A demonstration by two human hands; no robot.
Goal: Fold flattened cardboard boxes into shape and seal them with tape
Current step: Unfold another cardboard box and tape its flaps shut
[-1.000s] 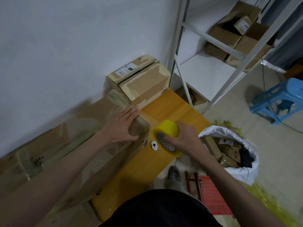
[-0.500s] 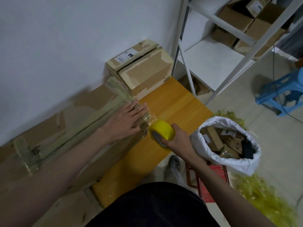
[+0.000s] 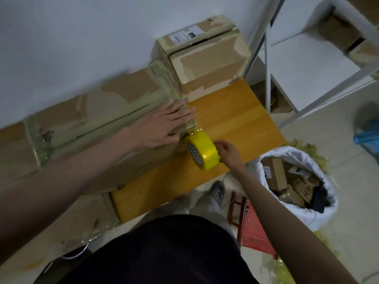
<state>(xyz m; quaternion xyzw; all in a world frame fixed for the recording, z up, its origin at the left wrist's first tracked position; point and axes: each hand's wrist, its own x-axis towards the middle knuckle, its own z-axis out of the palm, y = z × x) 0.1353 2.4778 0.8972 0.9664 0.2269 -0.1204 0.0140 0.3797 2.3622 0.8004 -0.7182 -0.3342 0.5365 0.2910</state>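
Left hand (image 3: 164,125): fingers flat, pressing the end of the long box (image 3: 98,128) on the worktop (image 3: 235,119).
Right hand (image 3: 227,153): grasping the yellow tape roll (image 3: 202,150), just beside the box's end.
Risk: the tape may wrinkle or lift at the corner if the left hand's pressure slips.
Hidden: the tape strip is barely visible; the box's left end is cut off.
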